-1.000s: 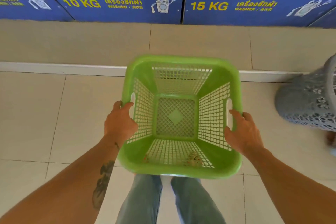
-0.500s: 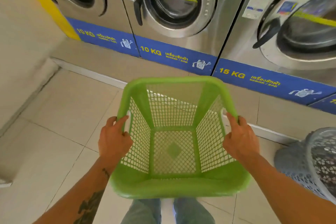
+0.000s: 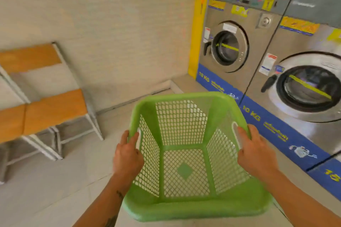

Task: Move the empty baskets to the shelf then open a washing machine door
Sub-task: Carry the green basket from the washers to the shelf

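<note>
An empty green plastic basket (image 3: 184, 206) with mesh walls is held up in front of me, tilted away. My left hand (image 3: 127, 156) grips its left handle slot and my right hand (image 3: 256, 153) grips the right one. Two steel front-loading washing machines stand to the right, each with its round door shut: the far machine (image 3: 228, 49) and the near machine (image 3: 310, 86). No shelf shows in this frame.
A bench (image 3: 53, 108) with orange wooden slats and a white metal frame stands against the beige wall at the left. A raised tiled step (image 3: 184, 81) runs under the machines. A yellow post (image 3: 197, 24) marks the corner. Tiled floor lies between bench and basket.
My view has swung left and upward: the machine fronts now sit at the right and the bench and wall have come into view. The grey basket has left the frame. Both hands keep their grip.
</note>
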The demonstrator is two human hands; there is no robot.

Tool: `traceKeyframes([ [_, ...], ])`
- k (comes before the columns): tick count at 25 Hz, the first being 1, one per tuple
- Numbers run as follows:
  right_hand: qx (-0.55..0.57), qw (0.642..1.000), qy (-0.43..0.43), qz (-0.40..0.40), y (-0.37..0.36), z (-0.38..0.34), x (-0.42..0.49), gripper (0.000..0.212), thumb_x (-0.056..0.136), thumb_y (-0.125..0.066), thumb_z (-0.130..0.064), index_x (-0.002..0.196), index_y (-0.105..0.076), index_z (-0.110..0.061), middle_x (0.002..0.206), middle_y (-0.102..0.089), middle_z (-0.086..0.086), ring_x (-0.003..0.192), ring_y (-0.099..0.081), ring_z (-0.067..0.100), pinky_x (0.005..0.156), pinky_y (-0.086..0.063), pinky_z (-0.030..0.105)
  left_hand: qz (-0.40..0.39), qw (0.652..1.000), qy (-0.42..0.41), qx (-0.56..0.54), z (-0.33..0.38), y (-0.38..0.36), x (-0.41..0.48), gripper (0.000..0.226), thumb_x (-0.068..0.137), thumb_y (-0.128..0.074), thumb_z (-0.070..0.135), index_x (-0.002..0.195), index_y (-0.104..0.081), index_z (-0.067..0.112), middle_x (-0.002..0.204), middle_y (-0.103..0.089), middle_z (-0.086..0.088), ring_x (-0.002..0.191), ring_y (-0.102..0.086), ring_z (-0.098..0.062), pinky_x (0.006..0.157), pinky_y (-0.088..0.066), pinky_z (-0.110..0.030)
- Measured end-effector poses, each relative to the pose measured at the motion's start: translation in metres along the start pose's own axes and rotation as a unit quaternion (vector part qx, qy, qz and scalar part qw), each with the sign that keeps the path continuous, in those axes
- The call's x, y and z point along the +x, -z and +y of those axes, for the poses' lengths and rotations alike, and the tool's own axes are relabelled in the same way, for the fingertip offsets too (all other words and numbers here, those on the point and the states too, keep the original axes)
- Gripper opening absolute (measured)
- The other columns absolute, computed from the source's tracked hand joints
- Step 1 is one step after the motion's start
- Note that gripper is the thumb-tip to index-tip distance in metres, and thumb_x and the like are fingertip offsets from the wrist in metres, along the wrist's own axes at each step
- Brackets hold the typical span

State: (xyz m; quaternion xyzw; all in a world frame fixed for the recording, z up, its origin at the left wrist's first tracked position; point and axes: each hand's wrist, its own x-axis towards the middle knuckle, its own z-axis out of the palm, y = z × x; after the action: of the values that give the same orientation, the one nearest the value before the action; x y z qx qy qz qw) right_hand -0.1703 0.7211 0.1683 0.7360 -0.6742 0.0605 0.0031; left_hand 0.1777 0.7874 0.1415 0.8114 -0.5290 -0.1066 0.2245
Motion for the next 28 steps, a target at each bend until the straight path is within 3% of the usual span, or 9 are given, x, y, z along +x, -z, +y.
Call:
traceKeyframes([
  [7, 0.027, 0.983, 0.182, 0.009, -0.001, -0.291, -0.008, 0.077, 0.07, -0.057, -0.011, 0.142, -0.034, -0.03, 0.119, -0.036, 0.007, 0.082, -0.056, 0.035, 0.058, -0.043, 0.039, 0.114, 0.986, 0.125, 0.016, -0.242, 0.159, -0.03, 0.071, 0.076, -0.054, 0.0, 0.142, -0.042, 0.024, 0.145, -0.037, -0.005, 0.1, -0.054, -0.023, 0.079, -0.054, -0.038],
  [12, 0.037, 0.949, 0.312, -0.012, -0.009, -0.467, -0.013, 0.073, 0.076, -0.056, -0.015, 0.143, -0.031, -0.032, 0.115, -0.037, 0.004, 0.076, -0.046, 0.022, 0.055, -0.037, 0.03, 0.179, 0.955, 0.228, 0.055, -0.375, 0.239, -0.067, 0.071, 0.071, -0.056, -0.001, 0.137, -0.047, 0.022, 0.134, -0.044, -0.009, 0.115, -0.044, -0.028, 0.086, -0.051, -0.041],
  [16, 0.05, 0.916, 0.396, -0.028, -0.031, -0.602, -0.017, 0.069, 0.078, -0.059, -0.016, 0.142, -0.036, -0.03, 0.118, -0.043, 0.005, 0.077, -0.047, 0.023, 0.055, -0.034, 0.029, 0.203, 0.924, 0.313, 0.088, -0.459, 0.288, -0.092, 0.064, 0.068, -0.054, -0.001, 0.128, -0.051, 0.021, 0.128, -0.047, -0.009, 0.108, -0.043, -0.029, 0.079, -0.049, -0.041],
  [19, 0.07, 0.891, 0.445, -0.055, -0.055, -0.704, -0.016, 0.065, 0.08, -0.058, -0.019, 0.141, -0.037, -0.03, 0.118, -0.043, 0.004, 0.088, -0.053, 0.025, 0.055, -0.038, 0.029, 0.211, 0.901, 0.361, 0.112, -0.518, 0.327, -0.092, 0.061, 0.068, -0.055, 0.0, 0.126, -0.052, 0.02, 0.129, -0.046, -0.009, 0.108, -0.044, -0.03, 0.081, -0.048, -0.041],
  [23, 0.076, 0.862, 0.495, -0.082, -0.073, -0.837, -0.011, 0.061, 0.082, -0.059, -0.017, 0.14, -0.04, -0.022, 0.117, -0.044, 0.005, 0.078, -0.048, 0.019, 0.051, -0.039, 0.026, 0.218, 0.872, 0.415, 0.14, -0.595, 0.378, -0.072, 0.062, 0.071, -0.052, 0.002, 0.129, -0.049, 0.022, 0.139, -0.04, -0.005, 0.115, -0.043, -0.029, 0.085, -0.049, -0.039],
  [25, 0.077, 0.846, 0.52, -0.089, -0.073, -0.901, -0.009, 0.058, 0.084, -0.054, -0.016, 0.139, -0.039, -0.022, 0.123, -0.041, 0.006, 0.082, -0.055, 0.024, 0.057, -0.05, 0.035, 0.222, 0.861, 0.431, 0.155, -0.631, 0.404, -0.061, 0.064, 0.071, -0.051, 0.001, 0.131, -0.048, 0.022, 0.142, -0.038, -0.003, 0.115, -0.044, -0.028, 0.084, -0.048, -0.037],
  [28, 0.075, 0.824, 0.556, -0.085, -0.065, -0.996, -0.012, 0.058, 0.084, -0.049, -0.015, 0.139, -0.034, -0.025, 0.136, -0.036, 0.006, 0.09, -0.06, 0.03, 0.065, -0.054, 0.041, 0.243, 0.838, 0.462, 0.16, -0.682, 0.443, -0.053, 0.064, 0.072, -0.05, 0.002, 0.132, -0.048, 0.022, 0.144, -0.039, -0.003, 0.116, -0.044, -0.03, 0.088, -0.048, -0.04],
])
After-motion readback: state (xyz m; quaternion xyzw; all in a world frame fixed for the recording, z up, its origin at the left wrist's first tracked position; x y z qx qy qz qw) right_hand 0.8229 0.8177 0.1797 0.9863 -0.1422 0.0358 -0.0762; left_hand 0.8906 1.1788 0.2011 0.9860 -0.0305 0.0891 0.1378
